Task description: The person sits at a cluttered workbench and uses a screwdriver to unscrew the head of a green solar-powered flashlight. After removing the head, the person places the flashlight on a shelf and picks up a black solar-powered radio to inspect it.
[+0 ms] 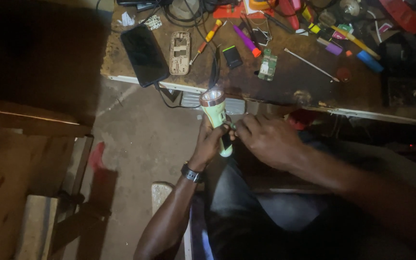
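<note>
A pale green torch is gripped by the left hand and pinched by the right hand beyond the worktop's near edge; if fumbled, it could fall to the floor.

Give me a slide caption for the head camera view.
Left hand holds a pale green flashlight while right hand works at its side, below a cluttered workbench.

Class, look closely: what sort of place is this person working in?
Probably a small electronics repair bench: a bare circuit board, an opened phone shell and a screwdriver lie on the cluttered worktable.
</note>
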